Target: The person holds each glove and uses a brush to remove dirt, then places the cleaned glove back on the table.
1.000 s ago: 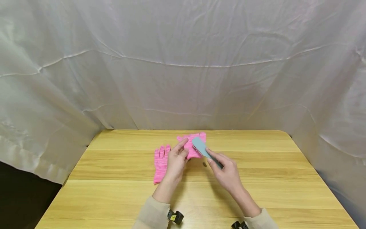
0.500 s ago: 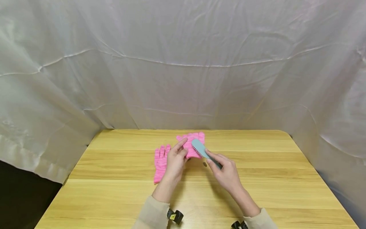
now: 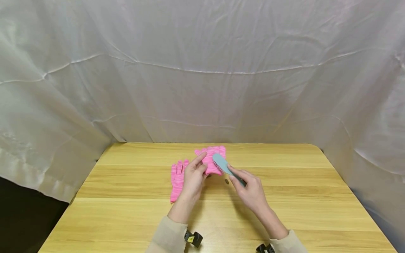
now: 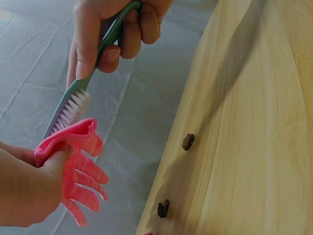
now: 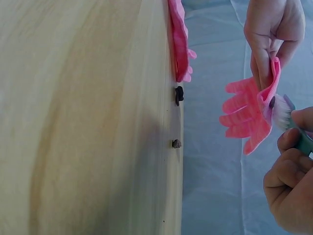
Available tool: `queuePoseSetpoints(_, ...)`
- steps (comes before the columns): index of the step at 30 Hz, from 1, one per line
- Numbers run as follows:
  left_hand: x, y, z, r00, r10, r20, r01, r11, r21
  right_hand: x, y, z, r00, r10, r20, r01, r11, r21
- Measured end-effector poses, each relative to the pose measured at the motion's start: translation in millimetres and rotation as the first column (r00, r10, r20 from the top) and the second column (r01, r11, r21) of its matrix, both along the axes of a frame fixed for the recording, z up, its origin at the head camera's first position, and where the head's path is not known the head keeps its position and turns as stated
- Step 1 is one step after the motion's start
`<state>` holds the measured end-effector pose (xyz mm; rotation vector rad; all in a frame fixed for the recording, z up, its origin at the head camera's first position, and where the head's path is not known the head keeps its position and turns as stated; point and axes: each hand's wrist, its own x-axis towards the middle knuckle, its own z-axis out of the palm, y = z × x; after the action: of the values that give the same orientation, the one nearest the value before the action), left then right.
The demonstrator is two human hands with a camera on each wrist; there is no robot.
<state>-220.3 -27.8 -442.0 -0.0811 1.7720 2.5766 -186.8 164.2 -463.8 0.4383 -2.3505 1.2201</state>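
My left hand [image 3: 194,177] pinches a pink striped knit glove [image 3: 212,161] by its cuff, holding it above the table with its fingers dangling in the left wrist view. In my right hand [image 3: 250,188] is a brush [image 3: 221,162] with a green-blue handle, gripped near the neck. Its white bristles [image 4: 72,110] touch or nearly touch the glove by the cuff. A small dark spot [image 5: 272,102] shows on the glove beside the bristles in the right wrist view. The matching pink glove [image 3: 178,179] lies flat left of my left hand, partly covered by it.
Two small dark brown lumps lie on the wooden table [image 3: 303,196] below the held glove: one lump [image 4: 188,142] towards the right hand, another lump [image 4: 163,209] nearer the left. A pale grey curtain [image 3: 202,98] hangs behind the table and along both sides.
The held glove has shifted very slightly left with my left hand. The brush has made only a tiny movement against it; both holds are the same.
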Motion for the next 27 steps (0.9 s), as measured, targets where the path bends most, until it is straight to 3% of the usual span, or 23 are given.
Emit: queuePoseSetpoints(27, -1.0, -2.3, 1.4, 1.000, -0.001, 0.004, 0.001, 0.998, 0.062, 0.3, 1.2, 0.5, 1.000, -0.004, -0.024, 0.003, 1.000, -0.013)
